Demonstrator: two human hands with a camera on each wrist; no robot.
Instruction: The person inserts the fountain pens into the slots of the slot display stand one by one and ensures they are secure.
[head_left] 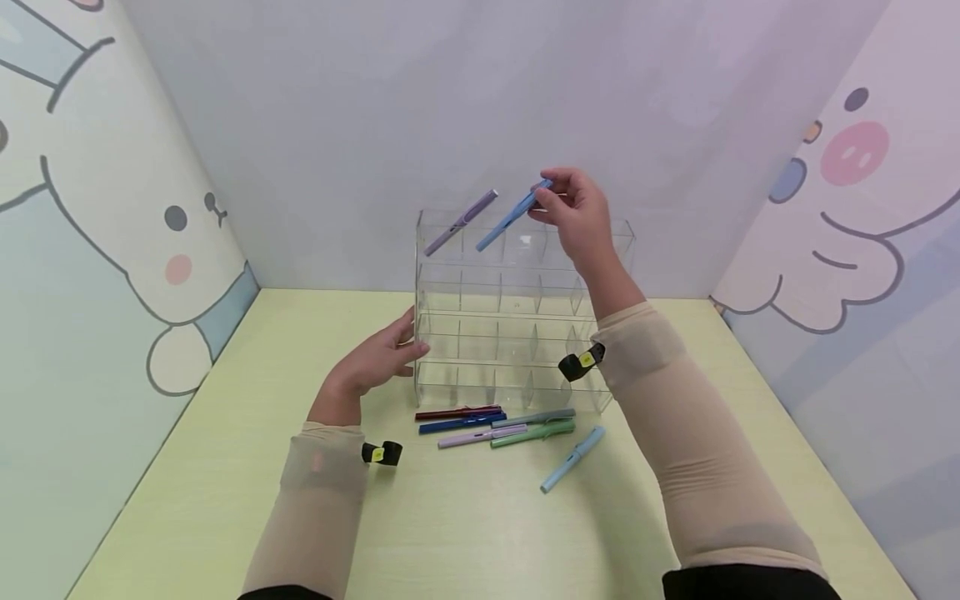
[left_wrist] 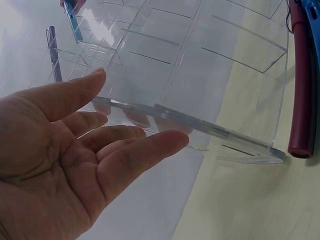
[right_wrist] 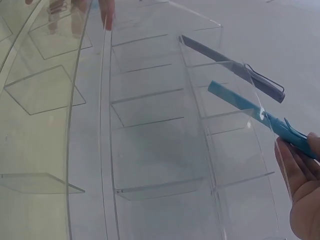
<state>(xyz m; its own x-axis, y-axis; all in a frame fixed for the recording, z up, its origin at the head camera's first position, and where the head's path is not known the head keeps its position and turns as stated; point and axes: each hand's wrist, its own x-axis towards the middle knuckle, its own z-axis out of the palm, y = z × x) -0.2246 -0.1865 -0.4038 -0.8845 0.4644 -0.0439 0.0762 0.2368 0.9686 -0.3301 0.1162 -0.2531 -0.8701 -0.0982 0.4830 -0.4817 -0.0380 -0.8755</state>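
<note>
My right hand (head_left: 581, 212) pinches a blue pen (head_left: 510, 221) near its capped end, its other end slanting down over the top row of a clear acrylic organizer (head_left: 417, 292). One compartment to the left, a purple pen (head_left: 461, 222) leans in that top row. In the right wrist view the blue pen (right_wrist: 237, 100) lies alongside the purple one (right_wrist: 232, 65). My left hand (head_left: 378, 354) is at the organizer's left side wall, its thumb and fingers spread around the wall's edge. The left wrist view shows those fingers (left_wrist: 145, 157) extended, gripping nothing.
In front of the organizer lie a dark red pen (head_left: 457, 412), a dark blue pen (head_left: 461, 423), a lilac pen (head_left: 480, 437), a grey-green pen (head_left: 536, 417) and a green pen (head_left: 532, 433). A light blue pen (head_left: 572, 460) lies apart, nearer the front. Behind stands a pale wall (head_left: 337, 167).
</note>
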